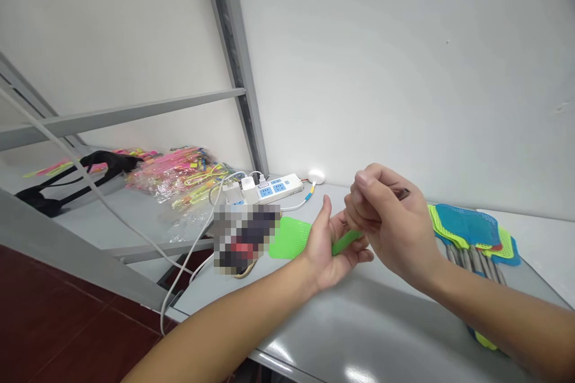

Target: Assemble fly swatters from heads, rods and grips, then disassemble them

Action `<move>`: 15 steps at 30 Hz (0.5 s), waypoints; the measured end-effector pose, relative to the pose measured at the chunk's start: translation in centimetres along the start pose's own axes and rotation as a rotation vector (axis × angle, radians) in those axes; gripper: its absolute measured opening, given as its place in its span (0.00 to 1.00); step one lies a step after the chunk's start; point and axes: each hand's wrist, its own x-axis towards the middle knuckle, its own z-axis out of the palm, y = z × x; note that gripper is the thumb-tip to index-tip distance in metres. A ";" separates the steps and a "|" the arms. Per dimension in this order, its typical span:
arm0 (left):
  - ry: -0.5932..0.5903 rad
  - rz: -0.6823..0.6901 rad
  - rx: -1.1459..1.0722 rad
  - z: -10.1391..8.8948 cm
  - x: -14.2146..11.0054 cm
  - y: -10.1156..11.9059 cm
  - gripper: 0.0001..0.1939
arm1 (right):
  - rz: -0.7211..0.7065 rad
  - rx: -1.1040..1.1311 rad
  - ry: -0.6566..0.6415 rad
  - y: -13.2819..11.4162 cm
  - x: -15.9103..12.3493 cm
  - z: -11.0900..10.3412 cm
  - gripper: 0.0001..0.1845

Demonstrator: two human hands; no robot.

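Note:
A green fly swatter [290, 238] with a mesh head lies across my left hand [330, 245]. Its flat head points left over the table, and its narrow neck runs over my palm toward the right. My left thumb stands up while the fingers curl under the neck. My right hand [386, 209] is closed in a fist around the handle end, and a dark tip pokes out past the fingers. Most of the handle is hidden inside that fist. Beside my right forearm lies a pile of blue and yellow fly swatters [467, 224] with silvery handles.
A white power strip [281, 188] with plugs and cables sits against the wall. Left of it are pink and yellow items in clear plastic bags [179, 173] and a black strap [103, 161]. A grey metal frame [242, 72] rises there. A blurred-out item [245, 239] lies near the swatter head.

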 end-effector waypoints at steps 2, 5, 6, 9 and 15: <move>-0.009 -0.068 0.026 0.3 0.0 -0.8 0.33 | 0.047 -0.042 0.031 0.5 -0.7 -0.4 0.17; 0.004 -0.152 0.162 0.7 -0.1 -2.4 0.34 | 0.201 -0.236 0.015 1.2 -2.3 -1.4 0.18; 0.009 -0.157 0.226 0.7 -0.1 -2.9 0.35 | 0.271 -0.298 -0.015 1.3 -2.8 -1.8 0.20; -0.001 -0.092 0.433 0.3 0.1 -4.1 0.36 | 0.435 -0.390 -0.058 1.0 -4.1 -3.6 0.24; 0.065 0.237 0.957 -0.4 -0.1 -2.8 0.24 | 0.681 -0.584 -0.161 -2.3 -5.1 -7.4 0.17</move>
